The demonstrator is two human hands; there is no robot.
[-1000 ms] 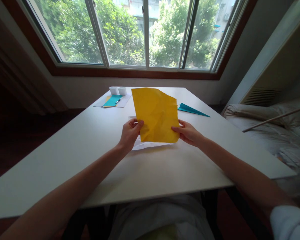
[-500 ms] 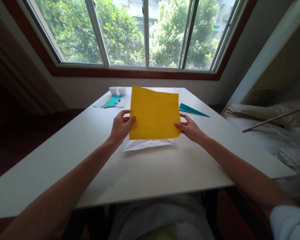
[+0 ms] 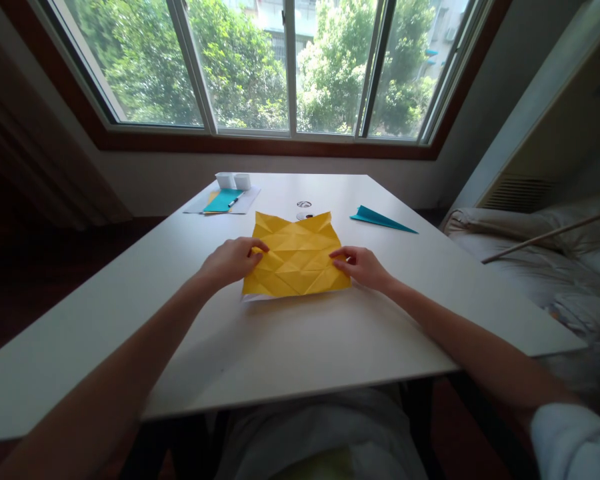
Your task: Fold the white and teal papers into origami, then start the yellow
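Observation:
A sheet of yellow paper (image 3: 297,257), crossed by many creases, lies over a white sheet of paper (image 3: 253,297) on the table. Its far corners curl up a little. The white sheet shows only as a strip under the near edge; the rest of it is hidden. My left hand (image 3: 233,259) grips the yellow sheet's left edge between thumb and fingers. At the opposite edge, my right hand (image 3: 363,265) pinches the same sheet.
On the white table (image 3: 300,353), a teal folded paper piece (image 3: 384,220) lies at the right. Two small white boxes (image 3: 233,181), a teal sheet (image 3: 223,200) and a pen (image 3: 236,199) are at the far left. A dark round marking (image 3: 304,204) shows beyond the yellow sheet.
Both hands have lowered the yellow sheet from a raised, tilted position onto the white paper. Its creases now show, and the round marking behind it has come into view.

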